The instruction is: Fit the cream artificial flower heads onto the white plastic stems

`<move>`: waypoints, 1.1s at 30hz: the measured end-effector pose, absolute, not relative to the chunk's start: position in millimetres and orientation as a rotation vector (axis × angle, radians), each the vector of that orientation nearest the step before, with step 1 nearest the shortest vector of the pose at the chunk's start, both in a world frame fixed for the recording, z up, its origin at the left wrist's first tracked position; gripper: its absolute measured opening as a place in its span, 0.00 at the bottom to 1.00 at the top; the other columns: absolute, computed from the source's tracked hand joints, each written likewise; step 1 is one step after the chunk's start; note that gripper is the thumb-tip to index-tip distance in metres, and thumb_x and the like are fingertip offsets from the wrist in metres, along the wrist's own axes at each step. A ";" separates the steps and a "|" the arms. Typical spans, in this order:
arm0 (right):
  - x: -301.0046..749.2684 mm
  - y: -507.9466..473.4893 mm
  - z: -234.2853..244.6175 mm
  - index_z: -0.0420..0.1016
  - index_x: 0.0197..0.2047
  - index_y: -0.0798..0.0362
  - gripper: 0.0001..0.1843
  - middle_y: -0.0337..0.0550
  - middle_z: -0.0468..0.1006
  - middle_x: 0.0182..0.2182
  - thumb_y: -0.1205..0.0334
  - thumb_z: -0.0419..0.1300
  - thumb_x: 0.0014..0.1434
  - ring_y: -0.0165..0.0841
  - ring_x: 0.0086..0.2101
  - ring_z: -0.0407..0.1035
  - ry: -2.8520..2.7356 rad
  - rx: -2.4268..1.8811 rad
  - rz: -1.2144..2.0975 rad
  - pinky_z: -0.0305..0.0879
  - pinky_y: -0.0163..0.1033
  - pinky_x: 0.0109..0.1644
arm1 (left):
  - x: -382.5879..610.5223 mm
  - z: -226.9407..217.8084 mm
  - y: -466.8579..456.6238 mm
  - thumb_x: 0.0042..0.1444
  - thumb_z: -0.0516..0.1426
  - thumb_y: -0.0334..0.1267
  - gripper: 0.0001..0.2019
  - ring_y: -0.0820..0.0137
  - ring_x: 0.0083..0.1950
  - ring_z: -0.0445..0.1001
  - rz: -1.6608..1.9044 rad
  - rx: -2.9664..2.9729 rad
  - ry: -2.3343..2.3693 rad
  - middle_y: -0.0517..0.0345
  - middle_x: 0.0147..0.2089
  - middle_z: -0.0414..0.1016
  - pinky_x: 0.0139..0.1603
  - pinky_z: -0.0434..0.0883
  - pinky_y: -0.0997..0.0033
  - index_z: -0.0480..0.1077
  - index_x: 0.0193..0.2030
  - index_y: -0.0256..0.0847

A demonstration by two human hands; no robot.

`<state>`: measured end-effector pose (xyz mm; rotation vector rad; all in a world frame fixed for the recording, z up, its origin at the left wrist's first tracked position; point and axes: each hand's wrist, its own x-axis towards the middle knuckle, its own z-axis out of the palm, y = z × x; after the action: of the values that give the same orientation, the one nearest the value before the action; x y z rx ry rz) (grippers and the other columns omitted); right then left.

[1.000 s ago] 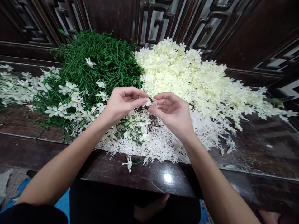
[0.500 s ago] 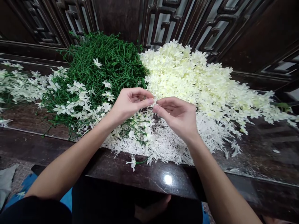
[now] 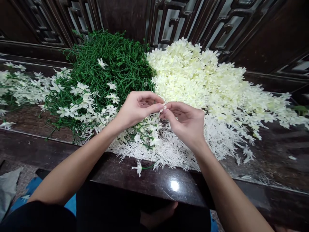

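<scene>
Left hand (image 3: 135, 110) and right hand (image 3: 188, 125) pinch one tiny pale blossom (image 3: 163, 108) — can't quite tell what else is in there — above the white spiky bits (image 3: 171, 152). Stemmed white flowers (image 3: 80, 100) at left look done, but big heaps of green stems (image 3: 111, 62) and loose blossoms (image 3: 193, 79) remain.

Shows glossy wood on the surface (image 3: 116, 174) (shiniest at six o'clock), plastic-looking green stems (image 3: 116, 61) at eleven, matt, cloth-like petals (image 3: 193, 79) at one.
</scene>
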<state>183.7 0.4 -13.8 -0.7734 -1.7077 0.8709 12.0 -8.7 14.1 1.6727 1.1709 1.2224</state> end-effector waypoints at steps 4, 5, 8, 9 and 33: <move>186.4 4.4 -11.8 0.79 0.39 0.51 0.07 0.39 0.82 0.32 0.70 0.67 0.58 0.31 0.30 0.78 -1.577 -0.757 1.030 0.79 0.38 0.36 | 13.1 15.2 -10.1 0.52 0.64 0.33 0.06 0.73 0.36 0.79 1.267 1.695 1.200 0.54 0.36 0.82 0.39 0.79 0.74 0.77 0.38 0.35; 187.7 6.3 -11.3 0.78 0.42 0.51 0.08 0.40 0.82 0.33 0.67 0.68 0.58 0.31 0.31 0.78 -1.537 -0.758 1.093 0.79 0.38 0.36 | 13.4 15.0 -10.6 0.52 0.64 0.33 0.07 0.73 0.36 0.79 1.281 1.693 1.209 0.54 0.36 0.81 0.39 0.79 0.74 0.77 0.39 0.35; 190.9 11.2 -10.7 0.78 0.48 0.51 0.17 0.43 0.82 0.40 0.61 0.72 0.55 0.32 0.34 0.78 -1.501 -0.755 1.277 0.79 0.38 0.36 | 14.1 13.2 -11.9 0.53 0.64 0.34 0.10 0.73 0.34 0.79 1.283 1.687 1.205 0.58 0.33 0.79 0.38 0.79 0.73 0.74 0.42 0.37; 191.2 12.0 -10.9 0.79 0.47 0.50 0.18 0.43 0.82 0.41 0.62 0.73 0.53 0.32 0.35 0.78 -1.508 -0.754 1.322 0.80 0.38 0.37 | 14.1 12.3 -12.1 0.53 0.64 0.33 0.10 0.73 0.34 0.79 1.275 1.691 1.192 0.59 0.32 0.79 0.38 0.79 0.73 0.73 0.42 0.37; 196.2 16.8 -12.1 0.73 0.36 0.54 0.06 0.41 0.78 0.27 0.62 0.65 0.61 0.30 0.26 0.74 -1.581 -0.893 1.212 0.74 0.38 0.33 | 9.2 9.2 -6.9 0.62 0.57 0.40 0.10 0.75 0.23 0.70 1.134 1.748 1.497 0.58 0.31 0.81 0.27 0.66 0.69 0.70 0.47 0.38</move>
<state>196.2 16.8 -12.1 -0.8931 -1.5807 1.2121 9.2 -6.9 9.2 1.7477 1.4966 1.1335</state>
